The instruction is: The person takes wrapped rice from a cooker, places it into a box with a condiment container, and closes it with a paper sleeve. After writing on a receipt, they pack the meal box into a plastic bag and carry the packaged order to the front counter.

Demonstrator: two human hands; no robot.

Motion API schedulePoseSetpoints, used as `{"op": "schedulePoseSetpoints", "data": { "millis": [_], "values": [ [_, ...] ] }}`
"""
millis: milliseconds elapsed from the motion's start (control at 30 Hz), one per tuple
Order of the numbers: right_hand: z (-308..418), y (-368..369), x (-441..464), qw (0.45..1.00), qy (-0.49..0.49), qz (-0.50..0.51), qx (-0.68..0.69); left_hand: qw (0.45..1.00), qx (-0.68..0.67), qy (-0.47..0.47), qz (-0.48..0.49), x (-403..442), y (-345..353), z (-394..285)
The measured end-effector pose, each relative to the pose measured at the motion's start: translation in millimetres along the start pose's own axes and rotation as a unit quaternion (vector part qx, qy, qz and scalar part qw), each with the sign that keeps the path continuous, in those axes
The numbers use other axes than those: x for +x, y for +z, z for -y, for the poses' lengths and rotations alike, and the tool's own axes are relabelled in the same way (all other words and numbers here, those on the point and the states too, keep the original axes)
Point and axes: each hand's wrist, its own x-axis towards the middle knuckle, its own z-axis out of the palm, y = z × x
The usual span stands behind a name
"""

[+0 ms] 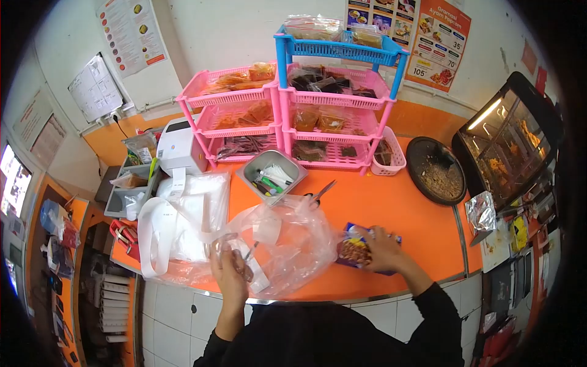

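Observation:
My left hand [230, 266] is closed on the near left side of a clear plastic bag [306, 257], which spreads puffed out over the orange counter. White paper slips [259, 275] show in or under the bag beside that hand; which of the two I cannot tell. To the right, my right hand [386, 249] grips a blue packet [353, 247] with a picture of brown food on its face. The packet is at the counter and just touches or nearly touches the bag's right edge. A pair of scissors [320, 194] lies behind the bag.
A metal tray [246, 172] with markers stands behind the bag. Left are stacked plastic bags [213, 183], a label printer [180, 147] and a grey organiser [116, 202]. Pink racks [238, 129] line the wall. A black round pan [422, 147] and a lit display case [502, 140] stand right.

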Motion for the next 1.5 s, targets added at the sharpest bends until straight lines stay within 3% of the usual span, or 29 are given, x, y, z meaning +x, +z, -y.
{"op": "schedulePoseSetpoints", "data": {
  "millis": [133, 233, 400, 533, 700, 800, 933, 1033, 1133, 1233, 1367, 1400, 1500],
  "values": [
    [-29.6, -60.5, -11.4, 0.998, 0.034, -0.015, -0.041, 0.999, -0.015, -0.003, 0.049, -4.5, -3.2, 18.8],
    [-21.8, -119.4, -13.4, 0.997, 0.007, -0.034, -0.069, 0.998, -0.012, -0.035, 0.046, -6.2, -2.9, 35.9],
    [54.3, -175.2, 2.3, 0.985, -0.15, -0.074, 0.042, 0.999, -0.025, -0.031, 0.008, -7.9, -5.0, 57.0],
    [111.7, -130.1, 48.8, 0.909, -0.361, -0.062, 0.199, 0.997, -0.054, -0.031, -0.053, 0.3, -23.1, 85.8],
    [144.2, -26.2, 84.0, 0.848, -0.425, -0.023, 0.315, 0.991, -0.099, -0.029, -0.085, 0.5, -22.3, 58.9],
    [119.6, -4.1, 88.0, 0.911, -0.384, 0.031, 0.148, 0.998, -0.055, -0.021, -0.003, -1.2, -37.7, 33.8],
    [116.9, -19.5, 64.4, 0.938, -0.32, 0.126, -0.054, 0.991, 0.078, 0.082, 0.068, 2.3, -9.1, 29.6],
    [121.5, -15.1, 56.7, 0.951, -0.244, 0.13, -0.138, 0.982, 0.051, 0.027, 0.182, -13.3, 16.3, -1.6],
    [108.7, 9.8, 60.8, 0.977, -0.154, 0.132, -0.062, 0.968, 0.057, 0.082, 0.229, -24.8, 25.0, -22.0],
    [79.5, 35.3, 60.6, 0.985, -0.135, 0.11, 0.017, 0.958, 0.125, 0.114, 0.23, -17.7, 25.5, -21.5],
    [63.1, -10.1, 39.3, 0.976, -0.184, 0.106, -0.053, 0.959, 0.172, 0.092, 0.206, -8.6, 34.7, -26.4],
    [51.5, -25.2, 36.7, 0.968, -0.202, 0.122, -0.079, 0.961, 0.181, 0.082, 0.194, -5.3, 38.1, -32.1],
    [26.8, -113.8, 35.6, 0.907, -0.224, 0.355, -0.031, 0.954, 0.18, 0.083, 0.227, 10.9, 40.5, -44.6]
  ]
}}
